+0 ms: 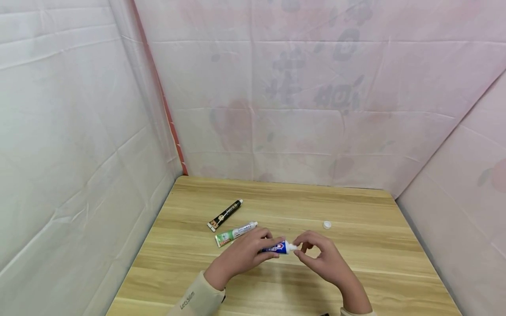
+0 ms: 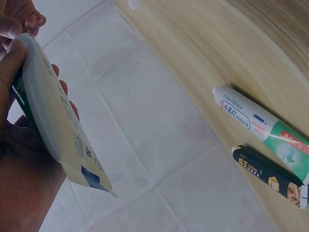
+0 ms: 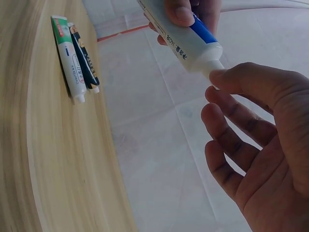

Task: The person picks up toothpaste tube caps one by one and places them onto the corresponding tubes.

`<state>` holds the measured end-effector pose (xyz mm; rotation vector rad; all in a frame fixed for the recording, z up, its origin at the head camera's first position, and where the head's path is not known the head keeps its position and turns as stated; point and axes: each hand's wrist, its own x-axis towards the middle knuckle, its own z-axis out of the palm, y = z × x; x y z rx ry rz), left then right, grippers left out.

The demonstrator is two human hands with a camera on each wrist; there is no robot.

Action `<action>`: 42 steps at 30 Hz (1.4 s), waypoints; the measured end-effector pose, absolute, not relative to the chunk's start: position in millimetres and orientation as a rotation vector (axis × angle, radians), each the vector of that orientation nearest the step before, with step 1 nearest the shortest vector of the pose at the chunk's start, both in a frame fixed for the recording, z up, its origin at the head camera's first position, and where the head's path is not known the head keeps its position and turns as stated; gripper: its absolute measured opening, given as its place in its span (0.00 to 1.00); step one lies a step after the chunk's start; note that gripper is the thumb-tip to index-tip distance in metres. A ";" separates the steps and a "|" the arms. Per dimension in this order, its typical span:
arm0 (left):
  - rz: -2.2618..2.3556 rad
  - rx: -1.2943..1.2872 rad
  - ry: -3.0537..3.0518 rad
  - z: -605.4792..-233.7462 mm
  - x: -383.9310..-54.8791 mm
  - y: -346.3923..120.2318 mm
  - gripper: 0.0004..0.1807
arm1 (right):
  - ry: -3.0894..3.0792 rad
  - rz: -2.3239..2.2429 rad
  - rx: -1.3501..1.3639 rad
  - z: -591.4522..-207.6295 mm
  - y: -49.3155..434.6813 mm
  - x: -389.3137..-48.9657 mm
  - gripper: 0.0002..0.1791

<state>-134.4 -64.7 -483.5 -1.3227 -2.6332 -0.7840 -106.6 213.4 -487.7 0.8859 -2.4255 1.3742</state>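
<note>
My left hand (image 1: 247,250) grips a blue and white toothpaste tube (image 1: 278,248), its fingers wrapped round the body. The tube lies sideways with its nozzle end to the right. Thumb and index finger of my right hand (image 1: 322,254) pinch the narrow white tip (image 3: 216,72) of the tube, while the other fingers are bent apart from it. Seen in the left wrist view, the tube's flat crimped end (image 2: 94,179) sticks out past the left palm. The left fingers hide part of the printed front.
A green and white toothpaste tube (image 1: 236,234) lies just beyond the left hand, with a black tube (image 1: 224,216) farther back. A small round white cap (image 1: 327,224) sits on the wooden table (image 1: 379,228) behind the right hand. Pale cloth walls (image 1: 296,131) enclose the table.
</note>
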 end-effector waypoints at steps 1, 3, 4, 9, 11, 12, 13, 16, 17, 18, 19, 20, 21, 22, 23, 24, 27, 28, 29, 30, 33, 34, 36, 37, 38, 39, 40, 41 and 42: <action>-0.784 -1.323 -2.631 -483.6 -134.6 -64.5 0.27 | -2.426 1.378 0.885 -487.5 213.3 -106.6 0.16; -0.786 -1.326 -2.629 -483.7 -134.9 -64.4 0.27 | -2.429 1.383 0.881 -487.0 213.0 -106.4 0.15; -0.787 -1.328 -2.627 -483.7 -134.9 -64.3 0.27 | -2.433 1.383 0.878 -486.8 212.9 -106.3 0.14; -0.787 -1.330 -2.618 -483.6 -134.9 -63.8 0.26 | -2.467 1.356 0.842 -486.5 212.2 -105.6 0.13; -0.786 -1.331 -2.612 -483.7 -134.8 -63.6 0.26 | -2.486 1.354 0.824 -486.8 212.2 -105.4 0.12; -0.785 -1.332 -2.608 -483.8 -134.8 -63.5 0.26 | -2.497 1.356 0.814 -487.0 212.3 -105.5 0.11; -0.784 -1.333 -2.604 -483.7 -134.7 -63.4 0.26 | -2.506 1.359 0.808 -487.2 212.4 -105.4 0.11; -0.782 -1.334 -2.597 -483.7 -134.3 -63.1 0.26 | -2.531 1.371 0.791 -488.1 212.7 -105.5 0.10; -0.780 -1.334 -2.597 -483.7 -134.2 -63.1 0.26 | -2.536 1.373 0.788 -488.4 212.8 -105.6 0.09; -0.780 -1.332 -2.598 -483.8 -134.2 -63.2 0.26 | -2.540 1.375 0.785 -488.8 212.8 -105.6 0.09; -0.781 -1.331 -2.600 -483.8 -134.1 -63.3 0.26 | -2.543 1.379 0.784 -489.1 212.9 -105.7 0.09; -0.780 -1.330 -2.602 -483.8 -134.1 -63.3 0.26 | -2.545 1.381 0.783 -489.5 212.9 -105.8 0.09; -0.780 -1.329 -2.603 -483.9 -134.1 -63.4 0.26 | -2.547 1.384 0.781 -489.9 213.1 -105.8 0.09; -0.780 -1.328 -2.604 -484.0 -134.0 -63.5 0.26 | -2.551 1.388 0.779 -490.2 213.1 -105.8 0.09; -0.779 -1.328 -2.605 -484.0 -134.0 -63.5 0.26 | -2.556 1.391 0.775 -490.6 213.2 -105.8 0.09; -0.775 -1.327 -2.605 -484.1 -133.9 -63.6 0.26 | -2.562 1.399 0.771 -490.9 213.3 -105.8 0.09; -0.763 -1.328 -2.604 -484.4 -133.7 -63.5 0.26 | -2.580 1.415 0.754 -491.8 213.6 -105.5 0.08; -0.759 -1.327 -2.605 -484.7 -133.6 -63.6 0.26 | -2.585 1.418 0.749 -491.8 213.5 -105.4 0.08; -0.756 -1.326 -2.607 -484.7 -133.5 -63.6 0.27 | -2.589 1.420 0.745 -491.9 213.5 -105.3 0.08; -0.756 -1.324 -2.609 -484.7 -133.3 -63.6 0.27 | -2.588 1.420 0.744 -491.8 213.3 -105.1 0.08; -0.765 -1.319 -2.613 -484.9 -133.0 -63.9 0.27 | -2.574 1.396 0.747 -491.3 212.6 -104.4 0.08; -0.767 -1.319 -2.612 -485.1 -133.0 -64.0 0.26 | -2.566 1.389 0.751 -490.9 212.3 -104.1 0.08; -0.775 -1.324 -2.604 -485.3 -132.9 -64.3 0.26 | -2.543 1.367 0.769 -490.2 212.0 -103.8 0.09; -0.778 -1.327 -2.598 -485.7 -132.9 -64.4 0.26 | -2.531 1.360 0.780 -489.8 211.8 -103.7 0.10; -0.784 -1.333 -2.592 -486.1 -132.9 -64.5 0.26 | -2.520 1.356 0.794 -489.3 211.7 -103.6 0.11; -0.787 -1.337 -2.585 -486.7 -133.0 -64.6 0.26 | -2.507 1.351 0.811 -489.0 211.6 -103.8 0.12; -0.791 -1.342 -2.580 -487.3 -133.1 -64.6 0.27 | -2.496 1.349 0.826 -488.7 211.6 -103.9 0.13; -0.798 -1.347 -2.576 -487.9 -133.1 -64.7 0.27 | -2.484 1.350 0.842 -488.4 211.4 -104.0 0.13; -0.801 -1.349 -2.574 -488.6 -133.3 -64.7 0.27 | -2.474 1.357 0.858 -488.1 211.3 -104.0 0.14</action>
